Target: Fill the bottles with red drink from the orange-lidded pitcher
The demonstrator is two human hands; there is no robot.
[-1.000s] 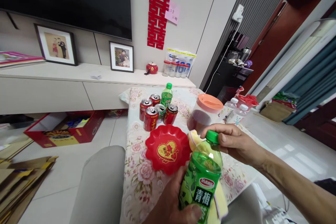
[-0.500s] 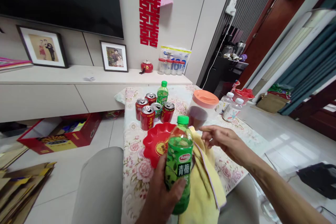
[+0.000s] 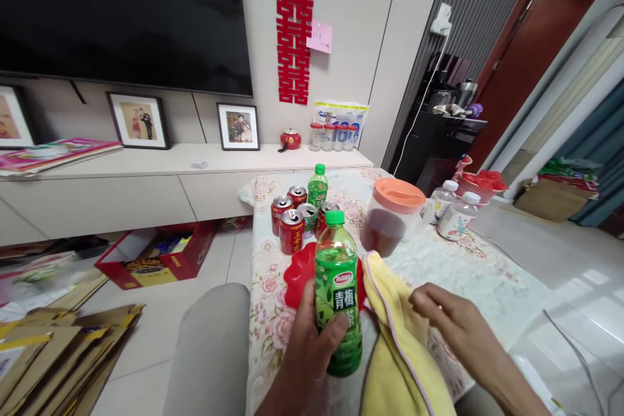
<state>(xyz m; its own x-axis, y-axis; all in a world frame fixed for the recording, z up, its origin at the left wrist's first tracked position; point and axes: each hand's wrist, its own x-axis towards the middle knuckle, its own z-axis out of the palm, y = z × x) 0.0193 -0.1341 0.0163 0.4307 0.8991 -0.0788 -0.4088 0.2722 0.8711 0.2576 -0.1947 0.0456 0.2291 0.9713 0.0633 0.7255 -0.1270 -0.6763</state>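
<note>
My left hand [image 3: 312,338] is wrapped round a plastic bottle of green plum tea [image 3: 338,299] with a green cap, held upright in front of me. Pinched at its right edge by my right hand [image 3: 451,315], a yellow towel [image 3: 400,351] with a purple hem hangs beside the bottle. Behind the bottle, a red scalloped plate [image 3: 297,276] is partly hidden. Past it stand several red drink cans [image 3: 291,234], a green can [image 3: 308,218] and a second green-capped bottle [image 3: 318,187].
A pitcher with an orange lid [image 3: 390,224] and two clear bottles with white caps [image 3: 458,218] stand on the flowered tablecloth [image 3: 270,302]. A red basket [image 3: 480,188] is behind them. Flattened cardboard [image 3: 73,357] and an open red box [image 3: 156,253] lie on the floor at left.
The view has turned left and tilted up slightly. My right hand has moved right and down, away from the bottle, and the towel spreads wider. My left hand keeps its grip on the bottle.
</note>
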